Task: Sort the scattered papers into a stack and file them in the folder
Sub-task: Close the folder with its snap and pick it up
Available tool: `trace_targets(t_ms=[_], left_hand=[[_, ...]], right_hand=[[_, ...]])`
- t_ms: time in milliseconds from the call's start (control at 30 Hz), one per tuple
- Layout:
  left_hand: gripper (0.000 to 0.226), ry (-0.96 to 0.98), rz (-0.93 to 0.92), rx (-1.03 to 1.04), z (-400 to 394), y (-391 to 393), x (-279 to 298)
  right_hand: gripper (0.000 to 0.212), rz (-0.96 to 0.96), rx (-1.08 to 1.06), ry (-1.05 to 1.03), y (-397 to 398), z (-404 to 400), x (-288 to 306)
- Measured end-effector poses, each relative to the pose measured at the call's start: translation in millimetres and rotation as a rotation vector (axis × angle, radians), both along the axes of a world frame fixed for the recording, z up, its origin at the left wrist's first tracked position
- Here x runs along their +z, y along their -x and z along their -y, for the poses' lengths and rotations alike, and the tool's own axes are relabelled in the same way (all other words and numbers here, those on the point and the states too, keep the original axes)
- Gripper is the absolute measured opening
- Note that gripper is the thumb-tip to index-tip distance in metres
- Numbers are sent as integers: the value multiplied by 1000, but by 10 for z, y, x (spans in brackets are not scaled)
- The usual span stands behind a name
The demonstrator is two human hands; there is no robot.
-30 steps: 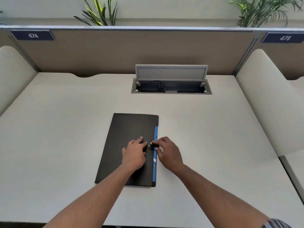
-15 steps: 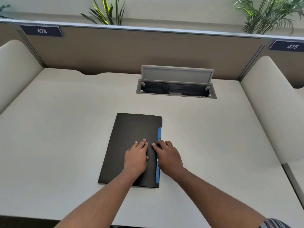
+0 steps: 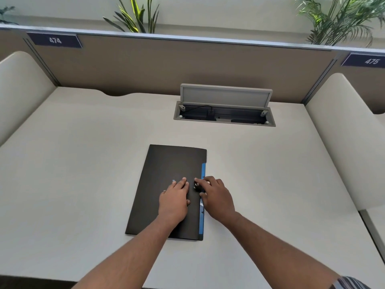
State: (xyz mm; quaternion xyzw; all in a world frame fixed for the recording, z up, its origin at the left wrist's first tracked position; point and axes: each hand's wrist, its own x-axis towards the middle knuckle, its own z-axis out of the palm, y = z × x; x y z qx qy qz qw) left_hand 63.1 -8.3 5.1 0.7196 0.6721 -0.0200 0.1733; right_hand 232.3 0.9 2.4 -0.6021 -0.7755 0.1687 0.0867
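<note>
On the pale worktop [image 3: 87,163], near the middle and toward the person, lies a closed black folder [image 3: 166,174], flat and turned slightly so its far end leans right. A thin blue strip [image 3: 203,174] runs along its right edge; whether this is the folder's inner cover or a filed sheet cannot be told, and no loose papers show outside it.

The left hand [image 3: 174,200] rests palm down on the folder's cover, fingers [image 3: 183,182] straight and close together, pressing flat and holding nothing. A small blue fleck shows just beyond its fingertips, too small to identify. The right hand [image 3: 216,197] sits at the folder's right edge, over the blue strip, with its fingers curled around a small dark clasp [image 3: 196,187] that carries pale round spots; the hand hides most of it, so its exact form is hard to make out. The two hands lie just beside each other without touching.

Farther back, a grey cable hatch [image 3: 225,97] stands open in the worktop, with a black cord and sockets dimly visible inside. A brown partition [image 3: 166,65] closes the far side, bearing plates marked 474 [image 3: 55,40] and 475 [image 3: 371,61]. Cream side screens [image 3: 343,132] flank the worktop. Green plants [image 3: 137,15] rise behind the partition, cut off by the upper edge. A striped sleeve [image 3: 350,283] shows at the lower right corner, mostly out of frame.
</note>
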Motion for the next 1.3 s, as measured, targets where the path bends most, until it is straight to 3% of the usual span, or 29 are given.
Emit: trace_targets(t_ms=[200, 433, 567, 767, 867, 1000, 1133, 1300], left_hand=[[69, 2, 8, -5, -4, 17, -32], [69, -5, 8, -11, 5, 19, -57], [69, -6, 7, -4, 17, -12, -33], [68, -5, 23, 6, 25, -21, -13], [67, -13, 35, -11, 16, 34, -7], [54, -32, 135, 19, -14, 206, 35], [45, -128, 206, 214, 10, 543, 89], [54, -155, 269, 520, 44, 1021, 56]], right_hand=[[34, 64, 41, -107, 5, -4, -23], [55, 253, 136, -104, 35, 49, 21], [36, 354, 304, -173, 118, 22, 83], [33, 318, 382, -166, 258, -112, 154], [30, 254, 219, -104, 235, -103, 90], [44, -141, -166, 82, 125, 2, -22], [54, -434, -492, 155, 114, 87, -15], [51, -539, -809, 233, 176, 79, 38]])
